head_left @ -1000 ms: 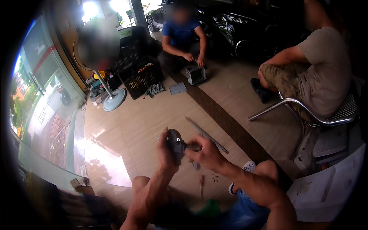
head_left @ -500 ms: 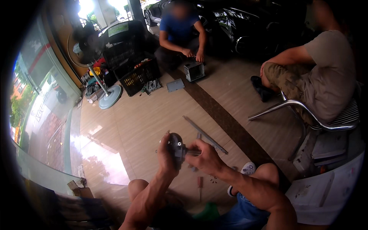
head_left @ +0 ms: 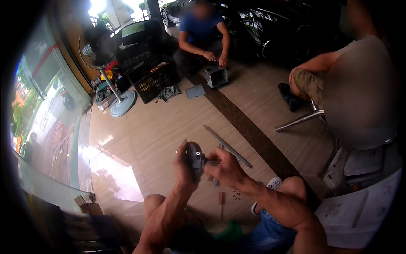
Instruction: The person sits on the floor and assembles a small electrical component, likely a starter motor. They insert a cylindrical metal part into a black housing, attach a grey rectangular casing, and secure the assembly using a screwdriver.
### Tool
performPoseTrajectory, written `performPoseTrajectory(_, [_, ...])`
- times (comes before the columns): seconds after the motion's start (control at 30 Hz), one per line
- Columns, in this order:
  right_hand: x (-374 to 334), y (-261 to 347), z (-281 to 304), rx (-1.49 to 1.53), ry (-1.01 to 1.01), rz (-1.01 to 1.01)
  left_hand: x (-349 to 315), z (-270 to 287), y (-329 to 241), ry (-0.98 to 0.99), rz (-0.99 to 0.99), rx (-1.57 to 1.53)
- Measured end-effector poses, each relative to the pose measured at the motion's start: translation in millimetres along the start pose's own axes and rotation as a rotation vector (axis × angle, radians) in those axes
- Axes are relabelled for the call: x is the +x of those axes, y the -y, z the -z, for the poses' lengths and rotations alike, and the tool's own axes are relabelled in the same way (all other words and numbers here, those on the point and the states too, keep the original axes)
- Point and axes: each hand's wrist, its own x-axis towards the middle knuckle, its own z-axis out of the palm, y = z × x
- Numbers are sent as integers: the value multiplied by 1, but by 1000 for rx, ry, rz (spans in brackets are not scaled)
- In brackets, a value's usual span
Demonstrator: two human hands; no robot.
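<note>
The left hand [head_left: 182, 170] was wrapped around a dark rounded part [head_left: 195, 153], with the thumb up along its left side and the palm beneath. The part was held up above the floor [head_left: 160, 127], in front of the person's body, with a small pale ring showing on its face. The right hand [head_left: 226, 168] was closed on a short rod [head_left: 212, 161] that met the part's right side; whether the rod belonged to the part or to a separate tool could not be told.

Beyond the right hand a long metal bar [head_left: 228, 146] lay slantwise on the floor. Nearer the person, a screwdriver [head_left: 221, 199] with a red handle lay with its shaft pointing toward the body, and a few small screws [head_left: 237, 195] were scattered just to its right. A white shoe [head_left: 275, 183] showed past the right forearm.

Farther off, a co-worker in a blue shirt [head_left: 201, 30] crouched with both hands at the top of a metal box [head_left: 217, 77]. A flat grey panel [head_left: 195, 92] lay to the left of that box, near a black crate [head_left: 154, 82]. A standing fan [head_left: 123, 104] stood left of the crate.
</note>
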Motion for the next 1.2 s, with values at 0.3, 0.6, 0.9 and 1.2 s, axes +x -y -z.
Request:
performPoseTrajectory(0.3, [4,-8,5,-64,-41,58,0,-10,2,10,-5,-27])
performPoseTrajectory(0.6, [0,-7,8,-77,-55,45,-1,-10,6,39,-4,-8])
performPoseTrajectory(0.9, [2,-5,10,-82,-56,10,-1,-16,3,40,-2,14])
performPoseTrajectory(1.2, [0,-2,-1,-19,-76,91,-9,-9,-2,0,6,28])
